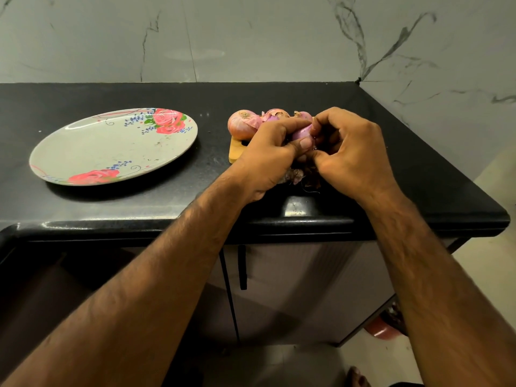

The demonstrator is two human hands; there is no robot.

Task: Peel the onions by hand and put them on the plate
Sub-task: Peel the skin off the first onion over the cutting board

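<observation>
A black stone surface (111,208) runs across a kitchen corner, seen from above by the person working at it. On its left lies a pale oval plate (111,146) printed with red roses. No onion is on it yet, and it sits well apart from the work, likely so that loose skin does not fall on it.

Both bare forearms reach in from below and meet right of centre. The left hand (268,152) wraps round a held onion (303,132), with the thumb across the front to brace it. The right hand (351,146) faces it, its curled fingers (321,124) pinching at the onion's right side, apparently tugging at the skin. The exact pinch point is hidden. The onion's visible face looks smooth and pale purple, so peeling seems well along.

Under and behind the hands is a small wooden board (235,152), mostly covered. At its far edge sit three more onions (243,124) in a close row. At least the left one has its papery skin, and they are within easy reach for their turn.

Below the hands, dry brown and purple peel (296,175) lies in a small heap, dropped straight under the work.
</observation>
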